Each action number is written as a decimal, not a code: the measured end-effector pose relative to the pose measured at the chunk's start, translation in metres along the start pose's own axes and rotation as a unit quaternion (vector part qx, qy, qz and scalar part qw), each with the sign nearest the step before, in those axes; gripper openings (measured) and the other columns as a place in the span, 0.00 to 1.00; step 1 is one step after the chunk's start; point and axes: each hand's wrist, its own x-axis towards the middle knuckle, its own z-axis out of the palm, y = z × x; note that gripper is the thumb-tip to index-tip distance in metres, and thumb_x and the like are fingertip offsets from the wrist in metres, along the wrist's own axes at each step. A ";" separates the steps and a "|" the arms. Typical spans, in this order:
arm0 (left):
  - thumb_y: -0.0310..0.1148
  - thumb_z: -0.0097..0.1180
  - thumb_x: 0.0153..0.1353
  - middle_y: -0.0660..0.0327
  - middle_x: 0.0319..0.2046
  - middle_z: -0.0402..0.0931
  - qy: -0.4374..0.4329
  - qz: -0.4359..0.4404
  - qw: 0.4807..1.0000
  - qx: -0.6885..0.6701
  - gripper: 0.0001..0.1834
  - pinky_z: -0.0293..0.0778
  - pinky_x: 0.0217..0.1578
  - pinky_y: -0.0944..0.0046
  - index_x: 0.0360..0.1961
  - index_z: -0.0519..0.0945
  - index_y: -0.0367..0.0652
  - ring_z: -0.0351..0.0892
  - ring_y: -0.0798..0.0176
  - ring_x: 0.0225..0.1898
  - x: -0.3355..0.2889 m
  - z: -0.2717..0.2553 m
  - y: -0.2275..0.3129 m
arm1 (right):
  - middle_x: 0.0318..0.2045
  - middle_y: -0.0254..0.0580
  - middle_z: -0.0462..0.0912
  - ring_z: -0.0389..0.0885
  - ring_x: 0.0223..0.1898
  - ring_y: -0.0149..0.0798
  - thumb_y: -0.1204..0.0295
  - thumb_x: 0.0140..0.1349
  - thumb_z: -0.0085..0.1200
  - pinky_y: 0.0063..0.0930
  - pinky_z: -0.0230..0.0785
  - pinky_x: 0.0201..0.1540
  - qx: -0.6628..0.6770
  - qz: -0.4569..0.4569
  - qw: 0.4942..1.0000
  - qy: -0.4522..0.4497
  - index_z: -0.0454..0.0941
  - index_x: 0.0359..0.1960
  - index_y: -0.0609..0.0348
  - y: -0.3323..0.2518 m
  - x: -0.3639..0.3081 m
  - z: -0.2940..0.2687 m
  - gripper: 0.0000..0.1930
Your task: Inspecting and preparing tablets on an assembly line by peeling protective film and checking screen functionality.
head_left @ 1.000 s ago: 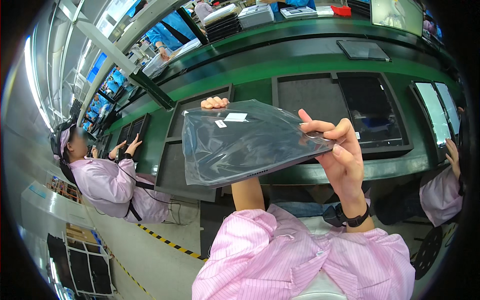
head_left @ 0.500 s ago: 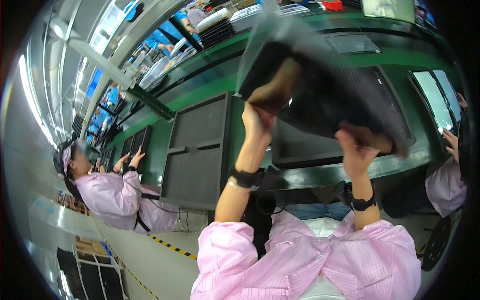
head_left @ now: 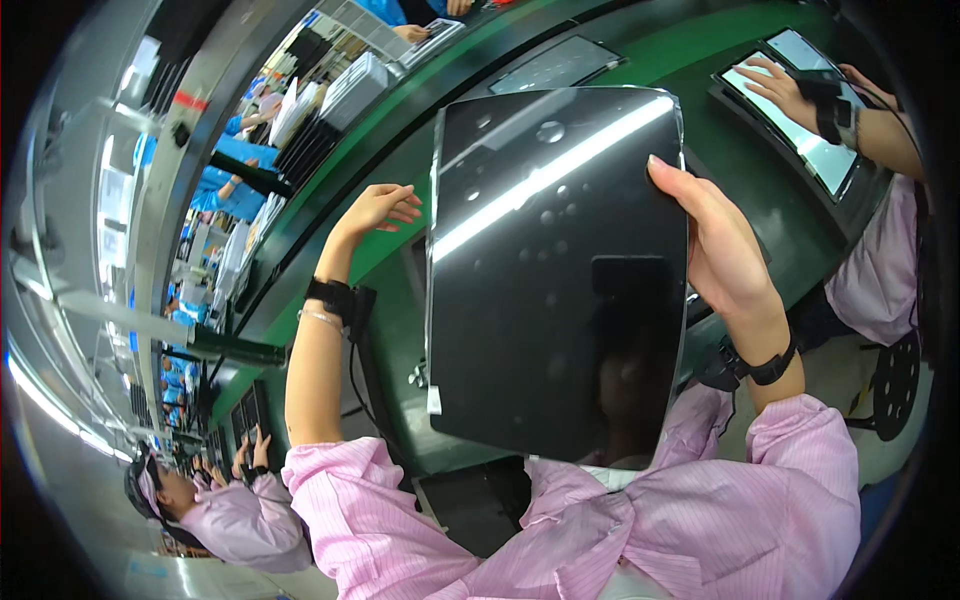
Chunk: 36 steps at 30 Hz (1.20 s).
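A flat, glossy black rectangular panel with rounded corners and a clear film edge fills the middle of my view, held up in front of my chest above a dark green workbench. My right hand grips its right edge near the upper corner, thumb pressed on the front face, the other fingers mostly hidden behind. My left hand is raised just beside the panel's left edge, apart from it, with loosely bent fingers and nothing visible in its grasp.

A bright white streak of reflected light slants across the panel's upper half, among several pale round spots; I cannot tell whether these are bubbles or reflections. A small white tag sits at its lower left edge. Beyond its top edge, a thin dark-framed glass sheet lies on the workbench.

I wear pink striped sleeves and a black band on each wrist. At upper right, a neighbour's hand is over two long, pale lit screens. At lower left sits a co-worker in pink.
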 end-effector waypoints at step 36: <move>0.29 0.65 0.51 0.50 0.42 0.76 0.266 0.118 0.851 -0.438 0.26 0.76 0.37 0.59 0.49 0.71 0.26 0.78 0.56 0.39 0.154 0.014 0.091 | 0.50 0.35 0.78 0.74 0.52 0.31 0.64 0.66 0.51 0.28 0.63 0.56 0.022 0.000 0.986 0.168 0.75 0.51 0.61 0.028 0.074 -0.054 0.17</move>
